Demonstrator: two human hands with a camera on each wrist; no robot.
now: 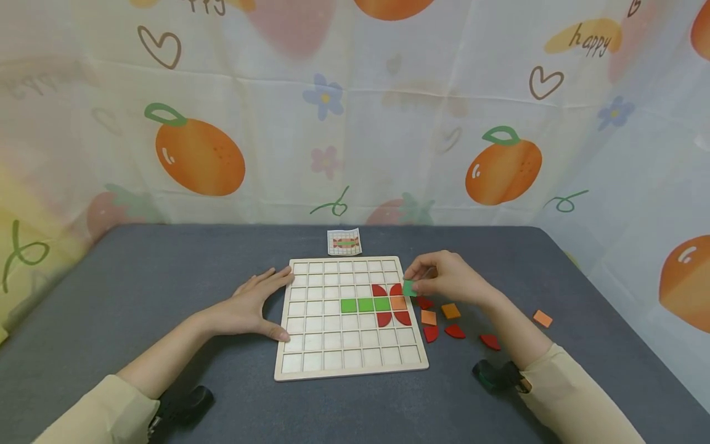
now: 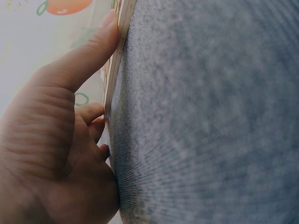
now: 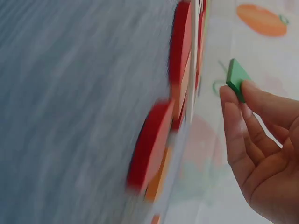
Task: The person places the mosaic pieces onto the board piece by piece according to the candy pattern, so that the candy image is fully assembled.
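Observation:
A green square tile (image 3: 237,77) is pinched between the thumb and fingertips of my right hand (image 1: 448,277), above the right edge of a pale wooden grid board (image 1: 322,359). In the right wrist view the tile is held clear of the board. My left hand (image 1: 252,308) rests at the board's left edge with fingers spread, thumb and fingertips touching the rim. On the board lie a row of green squares (image 1: 365,305), an orange square (image 1: 398,303) at the row's right end, and red quarter-circle pieces (image 1: 384,319) above and below.
Right of the board lie loose red quarter-circles (image 1: 455,332), orange squares (image 1: 428,317) and a yellow-orange square (image 1: 451,311). Another orange square (image 1: 543,318) lies farther right. A small pattern card (image 1: 344,242) stands behind the board. A printed curtain (image 1: 355,123) borders the dark table (image 1: 233,394).

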